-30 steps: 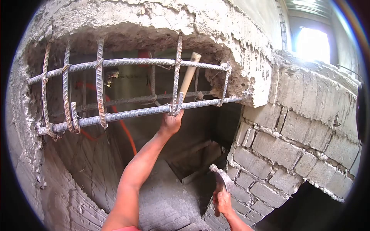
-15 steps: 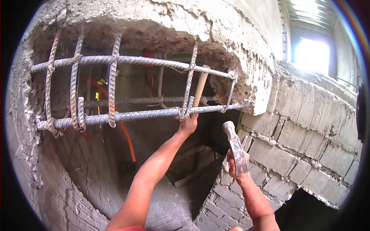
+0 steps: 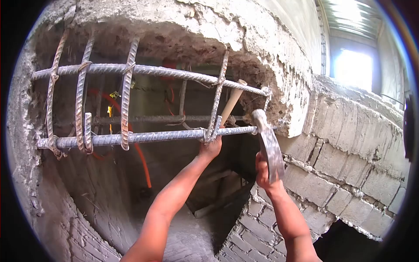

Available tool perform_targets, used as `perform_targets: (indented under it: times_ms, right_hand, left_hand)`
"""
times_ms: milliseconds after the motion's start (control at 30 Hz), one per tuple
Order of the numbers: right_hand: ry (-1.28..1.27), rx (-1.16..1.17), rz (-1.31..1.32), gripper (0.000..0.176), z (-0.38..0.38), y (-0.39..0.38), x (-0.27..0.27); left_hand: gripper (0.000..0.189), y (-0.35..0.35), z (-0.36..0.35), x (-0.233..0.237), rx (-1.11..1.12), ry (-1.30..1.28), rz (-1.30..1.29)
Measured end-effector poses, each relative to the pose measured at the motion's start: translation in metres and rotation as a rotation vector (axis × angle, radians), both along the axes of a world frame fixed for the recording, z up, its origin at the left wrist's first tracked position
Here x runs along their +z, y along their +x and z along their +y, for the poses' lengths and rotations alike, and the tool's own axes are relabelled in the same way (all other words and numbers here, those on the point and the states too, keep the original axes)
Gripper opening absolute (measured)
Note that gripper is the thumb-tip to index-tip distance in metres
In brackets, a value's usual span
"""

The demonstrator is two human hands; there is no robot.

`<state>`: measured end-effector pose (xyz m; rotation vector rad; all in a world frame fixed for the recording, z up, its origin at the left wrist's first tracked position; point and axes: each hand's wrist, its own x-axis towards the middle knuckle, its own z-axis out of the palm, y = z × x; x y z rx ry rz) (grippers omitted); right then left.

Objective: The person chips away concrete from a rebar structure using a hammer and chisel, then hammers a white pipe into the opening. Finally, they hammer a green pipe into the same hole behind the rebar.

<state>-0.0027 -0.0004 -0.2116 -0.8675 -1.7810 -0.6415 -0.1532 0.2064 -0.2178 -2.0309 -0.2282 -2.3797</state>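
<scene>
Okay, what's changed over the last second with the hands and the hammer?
The right hand swung the hammer up from low beside the brick wall to the right end of the lower steel bar, by the broken concrete. The left hand stayed at that bar, gripping the wooden handle.

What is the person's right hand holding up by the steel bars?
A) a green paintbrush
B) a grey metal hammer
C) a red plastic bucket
B: the right hand is closed round a grey metal hammer, whose head is up at the end of the lower ribbed steel bar; the left hand grips a pale wooden handle.
</scene>
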Motion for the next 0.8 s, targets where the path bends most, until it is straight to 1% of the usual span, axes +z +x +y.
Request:
perform_targets:
  times_ms: [33, 67, 100, 133, 167, 200, 233, 267, 300, 367, 400, 433, 467, 500, 533, 567, 633, 667, 700, 767, 800]
  right_hand:
    - [-0.024, 0.002, 0.021, 0.015, 0.002, 0.0, 0.004]
    - [0.02, 0.117, 0.125, 0.013, 0.005, -0.003, 0.008]
    - [0.017, 0.114, 0.115, 0.013, 0.008, 0.001, 0.015]
    - [0.024, 0.056, 0.107, 0.017, 0.01, 0.009, 0.022]
    - [0.024, -0.006, 0.097, 0.025, 0.009, 0.013, 0.033]
    - [0.116, -0.064, -0.078, 0.019, 0.002, 0.016, 0.048]
    - [0.209, -0.116, -0.255, 0.016, -0.009, 0.009, 0.068]
    - [0.167, -0.128, -0.299, 0.019, -0.018, 0.002, 0.076]
    - [0.127, -0.129, -0.29, 0.018, -0.02, 0.001, 0.077]
    - [0.091, -0.109, -0.353, 0.022, -0.029, 0.001, 0.086]
    - [0.073, -0.185, -0.343, 0.042, -0.037, 0.001, 0.09]
    - [0.054, -0.261, -0.332, 0.066, -0.043, 0.004, 0.094]
    - [0.098, -0.328, -0.378, 0.066, -0.044, 0.008, 0.098]
    - [0.131, -0.319, -0.406, 0.065, -0.047, 0.007, 0.104]
    - [0.128, -0.32, -0.454, 0.064, -0.05, 0.004, 0.109]
    - [0.126, -0.316, -0.504, 0.064, -0.05, 0.003, 0.114]
    - [0.101, -0.323, -0.532, 0.063, -0.045, 0.0, 0.117]
    - [0.082, -0.339, -0.562, 0.062, -0.045, -0.003, 0.121]
    - [0.109, -0.373, -0.582, 0.062, -0.043, -0.005, 0.122]
    - [0.121, -0.438, -0.623, 0.062, -0.046, -0.01, 0.126]
    - [0.113, -0.447, -0.638, 0.061, -0.049, -0.012, 0.128]
  left_hand:
    - [0.032, -0.001, -0.012, 0.001, -0.005, -0.004, -0.003]
    - [0.032, 0.0, -0.021, 0.004, 0.002, -0.001, -0.047]
    - [0.032, 0.0, -0.025, 0.005, 0.011, -0.003, -0.093]
    - [0.033, 0.005, -0.008, -0.003, -0.053, -0.117, 0.022]
    - [0.033, 0.008, -0.007, -0.005, -0.061, -0.134, 0.01]
    - [0.026, 0.013, -0.007, -0.008, -0.097, -0.228, 0.026]
    - [0.02, 0.018, -0.007, -0.01, -0.132, -0.319, 0.041]
    - [0.022, 0.023, -0.014, -0.008, 0.044, -0.21, -0.028]
    - [0.024, 0.024, -0.017, -0.004, 0.005, -0.126, -0.057]
    - [0.028, 0.024, -0.03, 0.002, -0.156, -0.245, -0.024]
    - [0.028, 0.027, -0.032, 0.001, -0.171, -0.25, -0.023]
    - [0.025, 0.03, -0.032, 0.001, -0.232, -0.245, -0.048]
    - [0.029, 0.035, -0.03, 0.001, -0.291, -0.241, -0.072]
    - [0.03, 0.043, -0.03, 0.002, -0.342, -0.293, -0.135]
    - [0.024, 0.041, -0.03, 0.002, -0.347, -0.442, 0.008]
    - [0.032, 0.038, -0.028, 0.004, -0.347, -0.589, 0.15]
    - [0.031, 0.06, -0.002, -0.005, -0.21, -0.266, 0.0]
    - [0.03, 0.084, 0.022, -0.016, -0.202, -0.199, -0.145]
    - [0.031, 0.078, 0.014, -0.012, -0.327, -0.263, -0.119]
    - [0.031, 0.079, 0.025, -0.012, -0.294, -0.194, -0.013]
    - [0.031, 0.086, 0.023, -0.011, -0.315, -0.169, -0.136]
